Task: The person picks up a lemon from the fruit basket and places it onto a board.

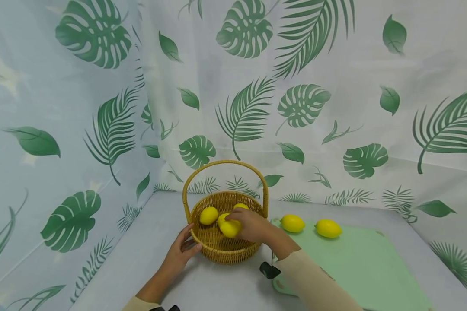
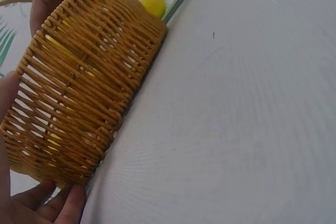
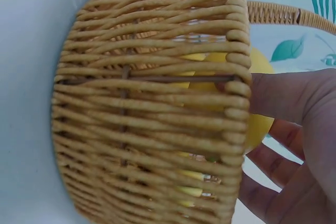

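One lemon (image 1: 231, 229) is held by the right hand (image 1: 251, 223); the thumb and the fingers are closed around it, and in the right wrist view a part of this lemon is seen above the rim, while another part is seen through the weave. It is thus placed at the mouth of the wicker basket (image 1: 227, 255). Whether the lemons below are touched by it cannot be told.

Inside the basket, a lemon at the left (image 1: 209, 216) is seen whole; a lemon in the middle (image 1: 222, 218) is partly covered by the held one, and a lemon at the back (image 1: 241, 206) is partly hidden by the right hand.

By the left hand (image 1: 177, 250) the left side of the basket is touched from outside, with the thumb and the fingers spread wide along its wall. The arched handle (image 1: 225, 162) is raised above the basket.

To the right, a light green cutting board (image 1: 358, 259) is laid on the white table (image 1: 233, 287). Near its far edge two lemons (image 1: 328, 228) are placed, side by side but apart. The background is formed by a white leaf-patterned cloth (image 1: 334, 65).
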The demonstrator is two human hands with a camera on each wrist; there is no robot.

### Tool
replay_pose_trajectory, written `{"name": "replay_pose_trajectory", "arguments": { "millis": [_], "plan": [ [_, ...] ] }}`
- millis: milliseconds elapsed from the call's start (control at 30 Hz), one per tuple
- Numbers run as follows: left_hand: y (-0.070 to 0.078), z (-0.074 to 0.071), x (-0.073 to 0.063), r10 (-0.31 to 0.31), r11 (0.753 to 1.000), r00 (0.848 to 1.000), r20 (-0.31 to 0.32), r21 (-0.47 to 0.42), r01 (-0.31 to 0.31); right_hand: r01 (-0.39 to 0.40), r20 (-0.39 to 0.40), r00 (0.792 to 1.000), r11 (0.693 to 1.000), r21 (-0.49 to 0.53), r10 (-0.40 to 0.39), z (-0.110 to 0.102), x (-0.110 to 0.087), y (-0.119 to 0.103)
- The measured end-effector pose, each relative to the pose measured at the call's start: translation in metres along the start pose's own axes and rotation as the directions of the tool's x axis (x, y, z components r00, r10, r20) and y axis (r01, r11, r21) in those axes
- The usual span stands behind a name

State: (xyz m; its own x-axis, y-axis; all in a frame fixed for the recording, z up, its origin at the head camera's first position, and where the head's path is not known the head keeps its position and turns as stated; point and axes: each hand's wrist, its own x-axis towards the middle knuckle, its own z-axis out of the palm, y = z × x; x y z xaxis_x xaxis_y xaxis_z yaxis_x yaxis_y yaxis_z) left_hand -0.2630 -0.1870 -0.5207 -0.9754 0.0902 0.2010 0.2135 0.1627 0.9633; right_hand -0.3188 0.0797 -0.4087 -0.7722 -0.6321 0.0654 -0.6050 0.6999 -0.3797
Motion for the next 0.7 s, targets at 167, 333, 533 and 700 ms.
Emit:
{"name": "replay_pose_trajectory", "arguments": {
  "millis": [167, 333, 533, 700],
  "plan": [
    [0.003, 0.001, 0.0, 0.014, 1.0, 1.0, 0.013, -0.015, -0.014, 0.019, -0.011, 1.0, 1.0, -0.018, -0.02, -0.001, -0.007, 0.005],
    [0.004, -0.001, 0.0, 0.005, 1.0, 1.0, 0.014, -0.015, -0.005, 0.034, -0.023, 0.999, 0.999, -0.034, -0.035, -0.004, -0.011, 0.009],
    [0.002, -0.002, 0.001, 0.004, 1.0, 1.0, 0.009, -0.024, -0.004, 0.01, -0.032, 0.999, 0.999, -0.039, -0.011, -0.01, -0.018, 0.01],
    [0.002, -0.001, 0.0, -0.003, 1.0, 1.0, 0.007, -0.024, 0.003, 0.026, -0.044, 0.999, 0.999, -0.037, -0.028, -0.014, -0.026, 0.009]
  ]
}}
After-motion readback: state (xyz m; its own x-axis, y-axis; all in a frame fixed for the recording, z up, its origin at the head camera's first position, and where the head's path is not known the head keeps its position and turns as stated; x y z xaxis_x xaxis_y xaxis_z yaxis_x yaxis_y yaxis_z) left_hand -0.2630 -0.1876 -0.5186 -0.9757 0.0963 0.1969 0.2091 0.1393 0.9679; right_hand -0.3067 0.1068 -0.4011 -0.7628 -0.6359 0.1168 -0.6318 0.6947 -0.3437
